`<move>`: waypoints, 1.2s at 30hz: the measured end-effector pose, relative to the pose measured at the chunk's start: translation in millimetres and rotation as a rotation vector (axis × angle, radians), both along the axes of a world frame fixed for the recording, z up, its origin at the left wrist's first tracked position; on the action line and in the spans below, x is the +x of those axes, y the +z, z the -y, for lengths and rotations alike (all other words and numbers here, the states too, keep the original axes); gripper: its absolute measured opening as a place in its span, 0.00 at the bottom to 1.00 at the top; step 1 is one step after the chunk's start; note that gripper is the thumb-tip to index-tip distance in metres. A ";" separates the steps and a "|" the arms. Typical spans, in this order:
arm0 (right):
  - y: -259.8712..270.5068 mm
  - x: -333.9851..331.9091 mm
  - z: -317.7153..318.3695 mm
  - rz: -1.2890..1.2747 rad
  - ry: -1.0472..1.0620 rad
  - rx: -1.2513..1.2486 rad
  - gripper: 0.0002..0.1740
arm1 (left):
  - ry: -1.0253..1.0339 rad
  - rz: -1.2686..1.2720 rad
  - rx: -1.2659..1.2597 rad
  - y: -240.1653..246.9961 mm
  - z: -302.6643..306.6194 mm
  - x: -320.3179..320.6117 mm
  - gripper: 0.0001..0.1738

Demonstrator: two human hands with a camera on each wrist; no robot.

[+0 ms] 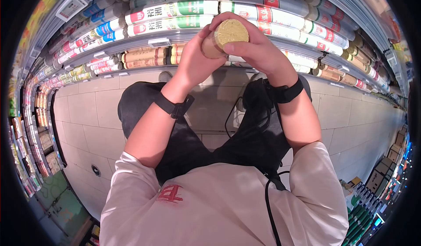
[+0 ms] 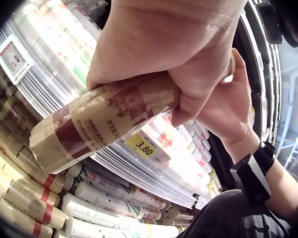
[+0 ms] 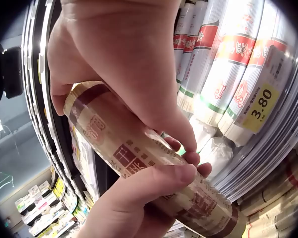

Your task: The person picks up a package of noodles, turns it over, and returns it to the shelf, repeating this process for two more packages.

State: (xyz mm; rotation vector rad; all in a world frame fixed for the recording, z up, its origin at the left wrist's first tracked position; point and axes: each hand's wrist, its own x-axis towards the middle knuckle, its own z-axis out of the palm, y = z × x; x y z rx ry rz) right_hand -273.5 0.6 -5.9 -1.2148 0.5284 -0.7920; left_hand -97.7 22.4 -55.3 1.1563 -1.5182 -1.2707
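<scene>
Both hands hold one tan, maroon-banded roll of dried noodles (image 1: 233, 30) in front of the shelves; its yellow round end faces up in the head view. My left hand (image 1: 196, 61) grips the middle of the roll, and in the right wrist view its thumb (image 3: 176, 174) lies across the printed wrapper. My right hand (image 1: 262, 48) curls round the yellow end, with its thumb near the rim. In the left wrist view the other end of the noodle roll (image 2: 84, 130) juts out free over the lower shelf goods.
Shelves ahead hold rows of white noodle packs (image 1: 173, 22) and tan packs (image 1: 144, 58) lower down. A yellow price tag (image 2: 140, 146) reading 3.80 sits on the shelf edge. A black cable (image 1: 268, 202) runs down the shirt. Tiled floor (image 1: 83, 114) lies around the legs.
</scene>
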 end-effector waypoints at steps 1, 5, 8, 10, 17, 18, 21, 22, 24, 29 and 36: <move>-0.5 0.0 0.4 0.002 0.002 0.002 0.26 | -0.002 0.001 0.006 0.4 0.1 0.2 0.36; -1.0 0.5 1.4 0.013 0.014 0.020 0.26 | 0.006 0.015 -0.005 1.3 -0.5 1.4 0.36; 0.9 1.3 0.1 0.032 0.017 0.028 0.25 | 0.000 0.042 -0.014 1.8 0.7 1.9 0.36; 0.5 1.8 0.0 0.042 0.015 0.043 0.24 | 0.003 0.031 -0.012 0.2 0.6 1.5 0.36; -1.1 1.1 2.1 -0.006 -0.013 0.076 0.22 | 0.012 0.031 -0.019 0.6 0.2 0.8 0.37; -1.0 1.3 2.1 0.001 -0.011 0.083 0.21 | 0.007 0.039 -0.015 0.1 0.2 1.1 0.37; 0.8 3.1 1.2 0.060 -0.005 0.078 0.21 | 0.008 0.070 -0.021 1.9 0.1 0.7 0.38; 0.7 3.2 1.1 0.068 -0.009 0.079 0.21 | 0.011 0.081 -0.026 2.6 0.2 0.9 0.38; 0.2 3.4 0.8 0.082 -0.015 0.082 0.20 | -0.009 0.085 -0.023 -0.2 1.7 1.8 0.38; 1.5 4.8 0.0 0.067 -0.034 0.119 0.20 | -0.007 0.052 0.000 2.4 1.1 0.8 0.38; -1.2 3.3 1.6 0.051 -0.017 0.118 0.18 | -0.007 0.023 0.032 -2.1 1.1 1.7 0.38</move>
